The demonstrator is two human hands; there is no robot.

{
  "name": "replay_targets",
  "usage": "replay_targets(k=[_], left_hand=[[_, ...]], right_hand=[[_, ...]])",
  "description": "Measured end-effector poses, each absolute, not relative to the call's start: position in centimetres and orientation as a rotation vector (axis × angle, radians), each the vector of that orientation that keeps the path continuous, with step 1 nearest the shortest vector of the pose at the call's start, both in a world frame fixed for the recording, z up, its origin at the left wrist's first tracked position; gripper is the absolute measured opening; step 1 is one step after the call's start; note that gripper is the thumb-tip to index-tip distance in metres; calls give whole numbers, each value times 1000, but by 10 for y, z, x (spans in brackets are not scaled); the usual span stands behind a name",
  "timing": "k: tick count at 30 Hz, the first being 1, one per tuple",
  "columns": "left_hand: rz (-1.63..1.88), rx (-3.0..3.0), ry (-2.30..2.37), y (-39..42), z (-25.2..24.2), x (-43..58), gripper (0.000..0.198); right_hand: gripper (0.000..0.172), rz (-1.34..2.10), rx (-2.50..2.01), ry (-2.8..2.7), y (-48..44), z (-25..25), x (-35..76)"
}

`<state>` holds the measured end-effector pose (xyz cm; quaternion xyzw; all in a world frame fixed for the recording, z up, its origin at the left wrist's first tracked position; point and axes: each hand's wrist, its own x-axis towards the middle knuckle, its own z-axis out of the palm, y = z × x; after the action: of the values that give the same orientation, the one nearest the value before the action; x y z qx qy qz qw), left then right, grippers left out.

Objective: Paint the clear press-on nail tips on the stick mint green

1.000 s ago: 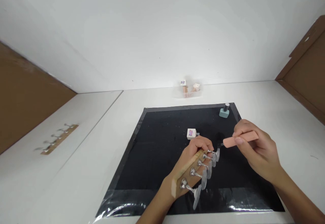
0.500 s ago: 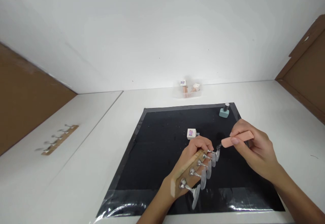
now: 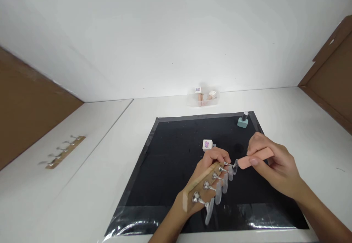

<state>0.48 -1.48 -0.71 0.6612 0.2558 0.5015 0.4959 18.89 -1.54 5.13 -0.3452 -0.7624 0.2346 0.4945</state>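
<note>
Wrapped round a wooden nail-tip stand (image 3: 202,184), my left hand (image 3: 205,167) keeps it tilted over the black mat. Several clear false nails (image 3: 218,192) stick out from it on metal holders. My right hand (image 3: 272,164) pinches the peach-coloured handle of a nail polish brush (image 3: 255,158). The brush's tip end meets the farthest false nail (image 3: 235,166); its bristles are mostly hidden behind the nail. Just beyond my left hand lies a small white polish bottle (image 3: 207,145) with a purple print.
A black mat (image 3: 170,155) covers the middle of the white table. A teal bottle (image 3: 242,121) with a dark cap stands at its far right corner. Behind is a clear tray (image 3: 195,102) with peach-handled bottles. A second wooden stand (image 3: 66,152) lies left. Brown panels flank both sides.
My right hand and the brush have shifted slightly down and left along the farthest nail. The stand in my left hand has moved slightly left.
</note>
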Motion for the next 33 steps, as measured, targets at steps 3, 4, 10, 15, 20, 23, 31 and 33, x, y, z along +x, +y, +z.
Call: replay_targets(k=[3, 4, 10, 15, 20, 23, 31, 33], left_hand=[[1182, 1556, 591, -16, -7, 3, 32], [1177, 1546, 602, -16, -7, 2, 32], [1187, 1455, 675, -19, 3, 4, 28], [1148, 1277, 819, -22, 21, 4, 24], [1090, 1162, 716, -21, 19, 5, 21], [1085, 1101, 620, -20, 16, 7, 25], [1058, 934, 466, -17, 14, 11, 29], [1048, 908, 438, -16, 13, 11, 29]], right_hand=[[17, 515, -884, -1803, -16, 49, 189], [17, 502, -902, -1786, -16, 48, 189], [12, 592, -883, -1673, -20, 45, 192], [10, 744, -729, -1767, -21, 43, 192], [9, 747, -766, -1741, -21, 43, 190], [9, 714, -827, -1691, -21, 43, 191], [13, 785, -713, -1620, -22, 44, 189], [12, 808, -685, -1649, -22, 44, 188]])
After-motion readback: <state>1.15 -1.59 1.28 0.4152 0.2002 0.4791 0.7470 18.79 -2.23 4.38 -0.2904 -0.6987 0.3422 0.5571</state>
